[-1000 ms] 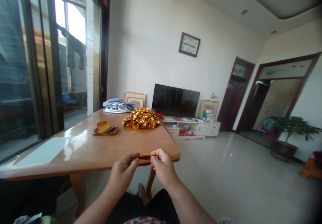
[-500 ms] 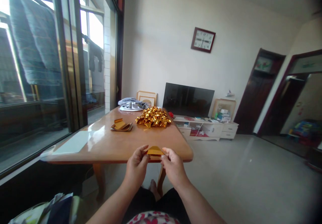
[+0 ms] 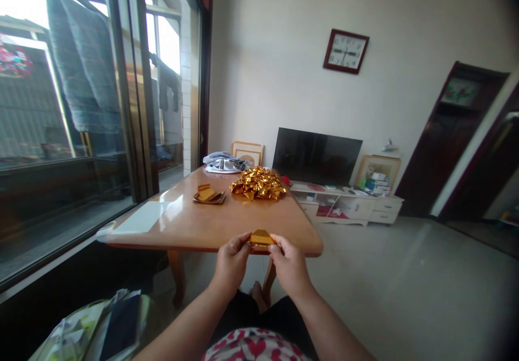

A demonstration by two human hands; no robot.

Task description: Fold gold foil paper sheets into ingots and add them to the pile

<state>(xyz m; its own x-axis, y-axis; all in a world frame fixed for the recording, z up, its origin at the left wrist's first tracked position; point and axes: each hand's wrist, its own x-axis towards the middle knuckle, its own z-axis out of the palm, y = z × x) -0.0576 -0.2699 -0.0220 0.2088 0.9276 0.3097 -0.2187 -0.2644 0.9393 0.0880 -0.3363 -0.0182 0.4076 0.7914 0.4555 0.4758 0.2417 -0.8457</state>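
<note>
Between my two hands is a folded piece of gold foil paper (image 3: 261, 237), held just above the table's near edge. My left hand (image 3: 233, 256) pinches its left end between thumb and fingers. Its right end is pinched by my right hand (image 3: 287, 259) in the same way. The paper has a flat matte upper flap with slanted corners and a shiny strip below. Farther back on the wooden table (image 3: 182, 229) lies a heap of shiny folded gold foil pieces (image 3: 259, 184). Left of the heap is a small stack of gold paper sheets (image 3: 208, 194).
A pale sheet (image 3: 141, 217) lies at the table's left, and folded clothing (image 3: 225, 162) at its far end. Glass sliding doors (image 3: 93, 134) run along the left. Behind stand a television (image 3: 317, 156) and a white cabinet (image 3: 357, 208). Bags (image 3: 101, 326) sit at lower left.
The view has turned slightly, so the room appears shifted. Both hands still hold the foil paper; a shiny lower strip of it now shows where a narrow dark gap was.
</note>
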